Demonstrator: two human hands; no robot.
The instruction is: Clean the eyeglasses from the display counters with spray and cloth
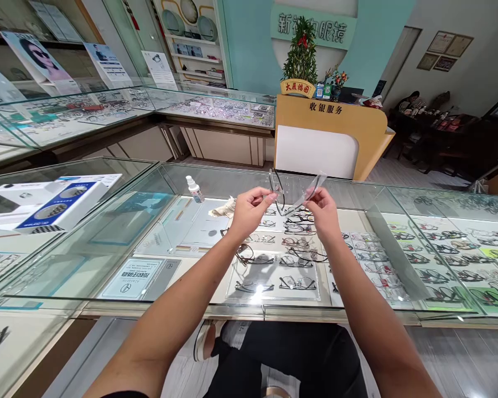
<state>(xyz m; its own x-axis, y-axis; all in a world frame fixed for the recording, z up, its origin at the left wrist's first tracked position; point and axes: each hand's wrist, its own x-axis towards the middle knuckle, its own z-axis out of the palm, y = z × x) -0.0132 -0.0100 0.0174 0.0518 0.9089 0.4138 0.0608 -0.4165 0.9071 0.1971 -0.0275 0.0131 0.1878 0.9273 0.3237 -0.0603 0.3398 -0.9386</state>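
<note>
A pair of eyeglasses point(291, 209) with thin dark temples is held up above the glass display counter point(191, 182), between both hands. My left hand point(252, 210) pinches it at the left side with thumb and forefinger. At the right side my right hand point(322, 209) is closed on it, fingers pinched. A clear, shiny piece point(316, 182) rises by the right fingers; I cannot tell whether it is a lens or plastic film. Close to my left wrist lie a crumpled beige cloth point(223, 209) and a small white spray bottle point(195, 189).
Several eyeglass frames point(297, 283) lie in rows under the counter glass. To the left, an open blue and white box point(60, 207) sits on the glass. A yellow cashier desk point(332, 116) with a potted plant point(301, 52) stands beyond. More glass showcases point(219, 108) line the back left.
</note>
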